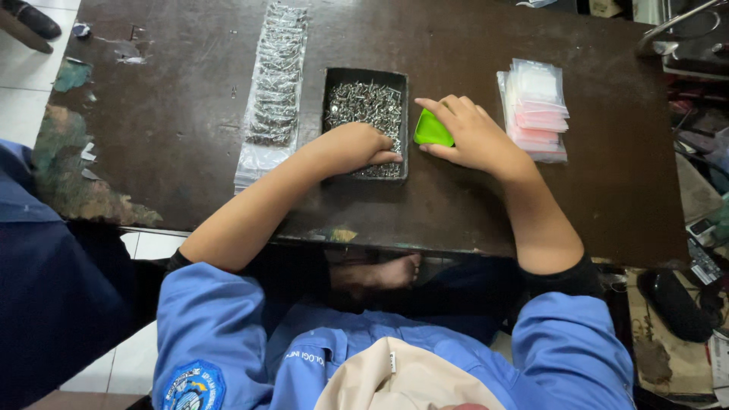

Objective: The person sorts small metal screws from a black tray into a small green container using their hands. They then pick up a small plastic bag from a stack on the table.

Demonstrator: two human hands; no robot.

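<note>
Black rectangular tray [329, 114] full of small silver screws [364, 102], flat mid-table, small green scoop [430, 130] lying just right of it

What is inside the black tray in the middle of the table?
The black tray holds a heap of small silver screws. The left hand rests over its near part, covering the screws beneath it; the tray's floor cannot be seen.
</note>
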